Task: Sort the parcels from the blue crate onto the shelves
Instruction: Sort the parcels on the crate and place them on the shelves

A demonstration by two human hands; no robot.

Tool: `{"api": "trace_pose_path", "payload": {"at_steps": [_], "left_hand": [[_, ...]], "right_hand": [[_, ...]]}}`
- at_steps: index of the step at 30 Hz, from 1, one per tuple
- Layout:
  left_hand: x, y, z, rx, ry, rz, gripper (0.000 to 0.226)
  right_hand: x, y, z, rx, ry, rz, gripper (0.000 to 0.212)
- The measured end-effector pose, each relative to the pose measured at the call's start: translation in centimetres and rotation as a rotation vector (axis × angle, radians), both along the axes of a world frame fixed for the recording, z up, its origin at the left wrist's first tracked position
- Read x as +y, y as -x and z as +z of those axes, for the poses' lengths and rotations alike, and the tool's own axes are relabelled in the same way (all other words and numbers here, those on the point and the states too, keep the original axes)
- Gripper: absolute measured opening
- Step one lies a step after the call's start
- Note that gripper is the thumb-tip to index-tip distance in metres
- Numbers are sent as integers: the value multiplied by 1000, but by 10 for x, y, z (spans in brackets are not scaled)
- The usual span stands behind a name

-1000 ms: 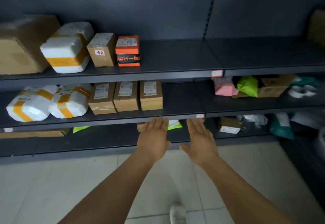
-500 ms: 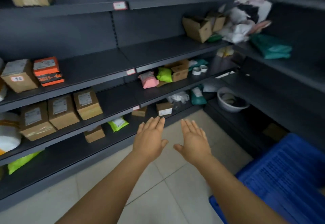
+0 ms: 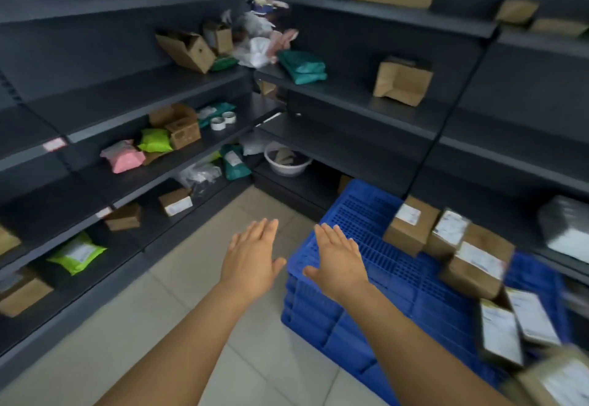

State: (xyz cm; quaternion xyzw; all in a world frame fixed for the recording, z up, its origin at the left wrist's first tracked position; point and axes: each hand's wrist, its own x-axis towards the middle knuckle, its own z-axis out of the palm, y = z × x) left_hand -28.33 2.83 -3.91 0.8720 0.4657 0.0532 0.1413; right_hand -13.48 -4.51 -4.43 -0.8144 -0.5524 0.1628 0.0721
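The blue crate (image 3: 366, 281) stands on the floor at the lower right, and several brown cardboard parcels (image 3: 411, 225) with white labels lie along its right side. My left hand (image 3: 253, 257) hovers flat and empty over the floor tiles, just left of the crate. My right hand (image 3: 339, 263) is stretched out flat above the crate's near left corner, holding nothing. Dark shelves (image 3: 178, 169) run along the left wall and the right wall (image 3: 366, 99), meeting in the far corner.
The left shelves hold a pink bag (image 3: 122, 157), green bags (image 3: 156, 141), small boxes (image 3: 175, 201) and tape rolls (image 3: 223, 121). A white basin (image 3: 288, 161) sits low in the corner. A brown box (image 3: 403, 82) and teal bags (image 3: 302, 67) rest on the right shelves.
My view has swung right from the left shelves to the corner, bringing the blue crate and its parcels into sight. Both hands stay flat and empty in front of me.
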Motion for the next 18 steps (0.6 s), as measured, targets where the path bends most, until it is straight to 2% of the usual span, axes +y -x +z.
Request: {"api": "trace_pose_path", "payload": {"at_steps": [10,18], "left_hand": [[-71,-138,-8,38,-21,-223,75],[-76,-220,-22,126,18,-353,77]], "right_hand": [[-105,-118,0,21,24,-211,85],[-133,-185,-13,61,24,-384,86]]}}
